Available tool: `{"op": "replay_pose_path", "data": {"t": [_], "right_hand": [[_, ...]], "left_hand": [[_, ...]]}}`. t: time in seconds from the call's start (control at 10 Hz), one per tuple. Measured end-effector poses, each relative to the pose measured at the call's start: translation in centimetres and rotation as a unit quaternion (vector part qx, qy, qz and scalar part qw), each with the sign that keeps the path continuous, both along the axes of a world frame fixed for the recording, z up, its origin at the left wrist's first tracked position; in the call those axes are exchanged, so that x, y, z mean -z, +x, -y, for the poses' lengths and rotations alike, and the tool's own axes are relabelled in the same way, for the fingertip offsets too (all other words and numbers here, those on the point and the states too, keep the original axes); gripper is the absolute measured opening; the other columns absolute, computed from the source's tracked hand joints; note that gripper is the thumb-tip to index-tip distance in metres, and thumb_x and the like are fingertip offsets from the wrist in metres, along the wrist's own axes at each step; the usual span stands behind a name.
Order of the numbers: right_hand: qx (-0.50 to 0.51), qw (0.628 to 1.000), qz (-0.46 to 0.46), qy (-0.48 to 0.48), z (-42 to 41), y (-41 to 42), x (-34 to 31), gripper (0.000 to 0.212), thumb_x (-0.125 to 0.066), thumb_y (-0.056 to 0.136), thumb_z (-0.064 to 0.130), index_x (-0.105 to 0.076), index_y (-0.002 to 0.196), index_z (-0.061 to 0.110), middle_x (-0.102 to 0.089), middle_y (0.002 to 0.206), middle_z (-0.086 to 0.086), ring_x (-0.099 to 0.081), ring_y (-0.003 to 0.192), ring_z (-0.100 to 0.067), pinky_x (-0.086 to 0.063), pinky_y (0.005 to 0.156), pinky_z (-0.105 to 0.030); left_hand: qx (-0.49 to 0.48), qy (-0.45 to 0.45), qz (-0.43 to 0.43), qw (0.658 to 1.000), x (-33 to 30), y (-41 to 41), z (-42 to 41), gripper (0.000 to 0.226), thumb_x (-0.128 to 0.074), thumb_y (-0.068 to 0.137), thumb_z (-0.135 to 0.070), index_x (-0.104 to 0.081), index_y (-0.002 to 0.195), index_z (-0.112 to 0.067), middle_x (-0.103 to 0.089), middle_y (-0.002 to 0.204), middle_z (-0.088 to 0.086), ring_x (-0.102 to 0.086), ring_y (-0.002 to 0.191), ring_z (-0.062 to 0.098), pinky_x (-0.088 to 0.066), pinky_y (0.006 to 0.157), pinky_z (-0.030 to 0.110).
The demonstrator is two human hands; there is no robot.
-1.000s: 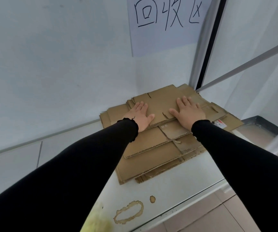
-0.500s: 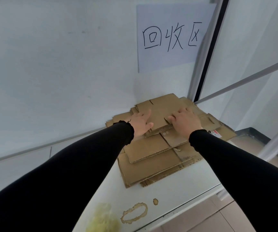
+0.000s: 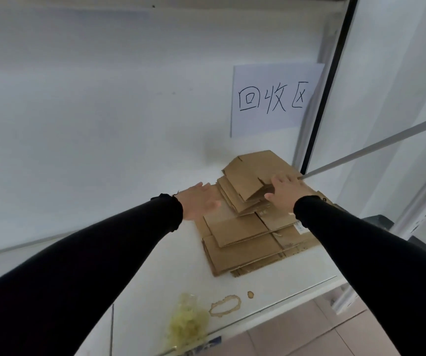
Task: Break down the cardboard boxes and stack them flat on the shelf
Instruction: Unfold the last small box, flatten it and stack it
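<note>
Head view: my right hand (image 3: 285, 192) presses flat on cardboard stack (image 3: 247, 227); left hand (image 3: 199, 200) open, beside its left edge.

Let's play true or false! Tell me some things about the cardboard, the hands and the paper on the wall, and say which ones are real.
1. The flattened brown cardboard boxes lie piled on the white shelf. True.
2. The left hand grips a box. False: it is open and holds nothing.
3. The right hand is over the pile's top. True.
4. The white paper sign lies on the shelf. False: it is on the wall.
</note>
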State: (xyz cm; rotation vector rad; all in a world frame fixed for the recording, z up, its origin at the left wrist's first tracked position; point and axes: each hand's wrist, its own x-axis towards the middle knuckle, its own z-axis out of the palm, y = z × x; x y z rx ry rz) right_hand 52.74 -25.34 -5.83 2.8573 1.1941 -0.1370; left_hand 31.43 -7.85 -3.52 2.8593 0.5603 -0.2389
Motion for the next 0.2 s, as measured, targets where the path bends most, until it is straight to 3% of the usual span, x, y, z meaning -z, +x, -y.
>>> {"op": "replay_pose_path", "data": {"t": [0.2], "right_hand": [[-0.118, 0.991, 0.006, 0.057, 1.0, -8.9, -5.5, 0.056, -0.042, 0.105, 0.044, -0.032, 0.157, 0.023, -0.033, 0.161, -0.006, -0.029, 0.146, -0.029, -0.03, 0.113, -0.044]], "left_hand": [[-0.029, -0.005, -0.002, 1.0, -2.2, -9.8, -2.0, 0.071, -0.042, 0.104, -0.049, -0.009, 0.162, -0.023, -0.005, 0.169, -0.004, -0.003, 0.155, 0.012, -0.004, 0.122, 0.031]]}}
